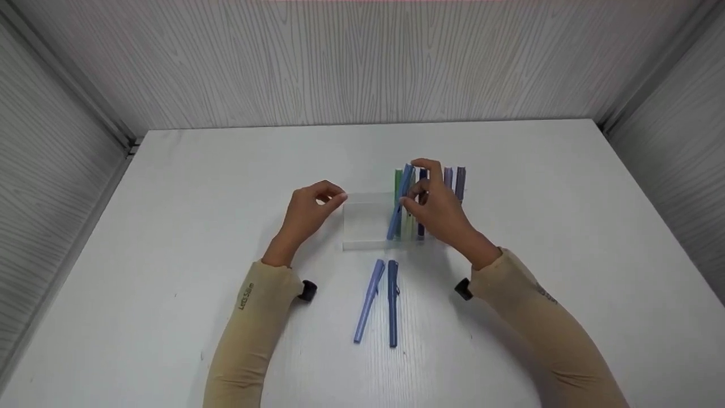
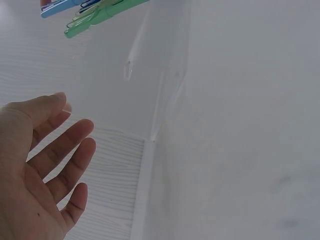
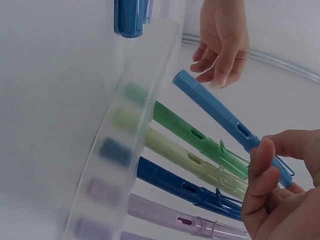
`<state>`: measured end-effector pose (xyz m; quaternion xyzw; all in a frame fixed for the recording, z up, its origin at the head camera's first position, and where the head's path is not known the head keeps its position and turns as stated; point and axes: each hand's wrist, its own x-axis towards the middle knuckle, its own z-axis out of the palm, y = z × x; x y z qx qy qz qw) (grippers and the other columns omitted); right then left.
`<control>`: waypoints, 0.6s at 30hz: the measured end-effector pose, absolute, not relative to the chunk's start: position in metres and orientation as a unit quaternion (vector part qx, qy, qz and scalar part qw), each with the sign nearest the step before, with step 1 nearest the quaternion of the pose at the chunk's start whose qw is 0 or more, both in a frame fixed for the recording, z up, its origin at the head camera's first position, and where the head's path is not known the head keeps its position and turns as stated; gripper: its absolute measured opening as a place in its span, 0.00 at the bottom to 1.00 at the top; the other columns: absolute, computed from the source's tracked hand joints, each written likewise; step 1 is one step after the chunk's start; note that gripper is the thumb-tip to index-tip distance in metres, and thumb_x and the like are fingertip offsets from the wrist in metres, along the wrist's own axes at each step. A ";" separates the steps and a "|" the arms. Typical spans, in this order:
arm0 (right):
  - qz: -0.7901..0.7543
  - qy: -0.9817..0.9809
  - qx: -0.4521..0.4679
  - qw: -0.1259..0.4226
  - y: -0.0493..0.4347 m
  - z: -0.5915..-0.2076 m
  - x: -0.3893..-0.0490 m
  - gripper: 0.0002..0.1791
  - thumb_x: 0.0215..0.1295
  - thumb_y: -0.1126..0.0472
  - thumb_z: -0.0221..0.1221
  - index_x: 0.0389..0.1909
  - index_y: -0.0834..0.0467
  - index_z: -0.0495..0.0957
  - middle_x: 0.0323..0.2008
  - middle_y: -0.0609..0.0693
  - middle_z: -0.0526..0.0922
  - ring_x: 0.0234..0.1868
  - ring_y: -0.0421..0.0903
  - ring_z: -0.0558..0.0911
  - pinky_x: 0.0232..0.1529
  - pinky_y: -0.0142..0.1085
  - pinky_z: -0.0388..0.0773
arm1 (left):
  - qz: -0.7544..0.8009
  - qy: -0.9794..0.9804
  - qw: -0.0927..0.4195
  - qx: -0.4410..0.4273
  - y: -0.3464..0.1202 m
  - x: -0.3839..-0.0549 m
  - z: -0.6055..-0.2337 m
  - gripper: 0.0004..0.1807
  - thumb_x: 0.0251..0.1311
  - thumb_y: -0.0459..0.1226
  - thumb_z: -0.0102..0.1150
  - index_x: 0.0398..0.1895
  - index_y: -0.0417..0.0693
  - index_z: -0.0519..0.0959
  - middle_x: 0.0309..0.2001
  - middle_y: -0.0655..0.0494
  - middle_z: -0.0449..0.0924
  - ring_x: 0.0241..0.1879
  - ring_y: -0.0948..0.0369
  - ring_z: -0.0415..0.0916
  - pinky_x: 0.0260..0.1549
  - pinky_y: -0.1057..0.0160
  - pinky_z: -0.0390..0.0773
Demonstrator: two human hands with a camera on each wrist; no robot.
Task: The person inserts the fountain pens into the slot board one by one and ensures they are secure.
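A light blue pen (image 1: pixel 400 198) slants over a clear plastic pen holder (image 1: pixel 362 245), pinched near its upper end by my right hand (image 1: pixel 442 209). In the right wrist view, the lower end of this pen (image 3: pixel 212 102) is tilted and apart from the holder's slotted wall. Several pens stand side by side in that holder, among them a green pen (image 3: pixel 175 120), a pale yellow-green pen (image 3: pixel 175 150) and a dark blue pen (image 3: pixel 165 177). At the holder's far left corner, my left hand (image 1: pixel 311 207) pinches the edge between thumb and index finger; its other fingers are spread.
Two loose pens lie on the white table (image 1: pixel 141 255) nearer to me: a periwinkle pen (image 1: pixel 369 300) and a darker blue pen (image 1: pixel 392 303). Wood-grain panels (image 1: pixel 362 62) enclose the table at the back and sides.
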<state>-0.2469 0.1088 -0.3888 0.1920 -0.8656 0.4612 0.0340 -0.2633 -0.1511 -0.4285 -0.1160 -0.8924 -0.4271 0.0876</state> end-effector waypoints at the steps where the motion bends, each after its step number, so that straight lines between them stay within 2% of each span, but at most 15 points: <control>1: 0.454 -0.869 0.192 0.042 0.108 -0.389 -0.247 0.35 0.65 0.64 0.60 0.68 0.54 0.52 0.33 0.53 0.79 0.28 0.45 0.71 0.29 0.33 0.69 | -0.428 -0.891 0.089 -0.118 -0.151 -0.264 -0.428 0.12 0.64 0.46 0.59 0.41 0.48 0.84 0.40 0.53 0.86 0.41 0.56 0.80 0.45 0.56 0.78; 11: 0.391 -0.892 0.211 0.076 0.103 -0.394 -0.249 0.35 0.66 0.61 0.60 0.68 0.54 0.52 0.35 0.53 0.82 0.23 0.43 0.73 0.23 0.33 0.67 | -0.435 -0.888 0.086 -0.123 -0.145 -0.266 -0.430 0.13 0.64 0.46 0.59 0.41 0.48 0.84 0.39 0.53 0.86 0.40 0.56 0.80 0.45 0.57 0.78; 18: 0.367 -0.903 0.208 0.086 0.101 -0.394 -0.250 0.34 0.66 0.60 0.60 0.68 0.53 0.54 0.35 0.52 0.82 0.19 0.42 0.70 0.20 0.33 0.65 | -0.436 -0.885 0.093 -0.130 -0.144 -0.267 -0.430 0.12 0.64 0.46 0.60 0.41 0.48 0.84 0.39 0.53 0.86 0.40 0.56 0.80 0.45 0.56 0.78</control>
